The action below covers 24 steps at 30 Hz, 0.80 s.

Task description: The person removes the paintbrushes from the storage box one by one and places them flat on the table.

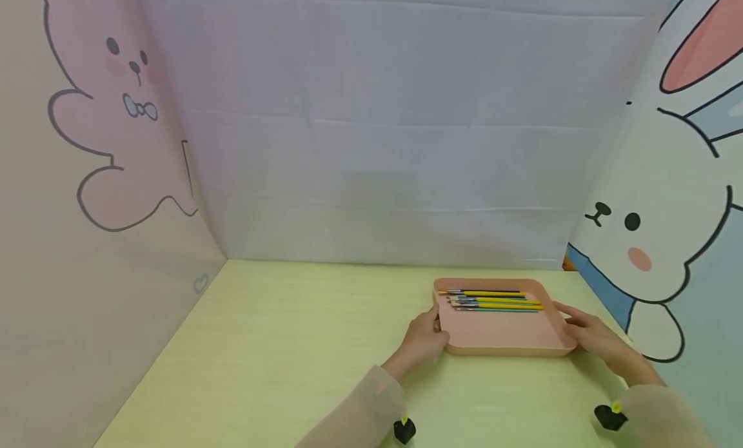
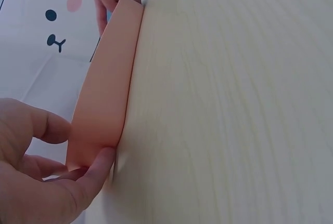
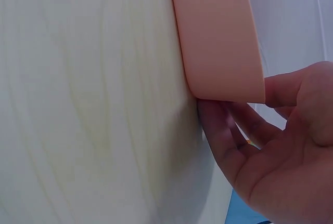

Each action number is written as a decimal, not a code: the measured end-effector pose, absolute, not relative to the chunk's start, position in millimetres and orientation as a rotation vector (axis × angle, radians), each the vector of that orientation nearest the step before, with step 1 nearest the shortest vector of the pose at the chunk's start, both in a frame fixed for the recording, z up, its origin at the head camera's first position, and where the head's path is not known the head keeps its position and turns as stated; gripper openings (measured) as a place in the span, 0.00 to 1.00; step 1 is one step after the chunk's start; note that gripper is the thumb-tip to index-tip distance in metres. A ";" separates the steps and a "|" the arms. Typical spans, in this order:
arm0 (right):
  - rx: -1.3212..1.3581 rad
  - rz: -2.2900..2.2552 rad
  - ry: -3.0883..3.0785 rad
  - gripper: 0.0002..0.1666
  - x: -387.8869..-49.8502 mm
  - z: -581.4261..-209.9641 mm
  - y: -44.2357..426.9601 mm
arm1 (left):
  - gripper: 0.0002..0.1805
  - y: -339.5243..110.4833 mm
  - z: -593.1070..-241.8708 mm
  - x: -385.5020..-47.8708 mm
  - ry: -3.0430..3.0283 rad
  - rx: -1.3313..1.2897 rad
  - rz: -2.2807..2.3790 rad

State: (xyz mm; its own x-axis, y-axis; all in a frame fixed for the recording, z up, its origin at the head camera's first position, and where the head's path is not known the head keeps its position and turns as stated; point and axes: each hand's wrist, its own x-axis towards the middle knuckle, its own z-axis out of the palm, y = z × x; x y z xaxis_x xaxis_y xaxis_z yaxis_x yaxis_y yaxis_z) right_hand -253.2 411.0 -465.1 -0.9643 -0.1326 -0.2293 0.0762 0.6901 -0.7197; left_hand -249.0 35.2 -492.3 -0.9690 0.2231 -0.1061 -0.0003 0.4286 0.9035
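A shallow pink tray [image 1: 499, 337] lies at the right of the table, and several slim paintbrushes [image 1: 493, 301] with yellow, teal and dark handles rest in its far half. Their tips point left. My left hand [image 1: 422, 337] grips the tray's left end near the front corner. In the left wrist view the thumb and fingers of the left hand [image 2: 47, 167] are bent around that corner. At the opposite end, my right hand [image 1: 598, 338] holds the right side. The right wrist view has the right hand [image 3: 276, 141] with fingertips against the tray's lower edge and thumb at its rim.
A pale wood-grain table [image 1: 278, 345] extends left of the tray. Behind it hangs a white cloth [image 1: 383, 132]. Side panels with a pink cartoon animal [image 1: 116, 132] and a white rabbit [image 1: 656, 196] flank it. Black heart-shaped tags [image 1: 404, 429] hang near the sleeves.
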 end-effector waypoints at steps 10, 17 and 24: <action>-0.075 -1.192 2.625 0.36 -252.3 -466.8 388.5 | 0.43 11.5 -491.3 -248.0 2.514 0.211 1.532; -0.090 -1.185 2.623 0.36 -253.9 -465.2 370.9 | 0.43 -9.2 -490.1 -247.7 2.515 0.245 1.524; -0.106 -1.211 2.623 0.36 -254.1 -468.1 348.3 | 0.42 -29.3 -490.5 -247.1 2.538 0.244 1.507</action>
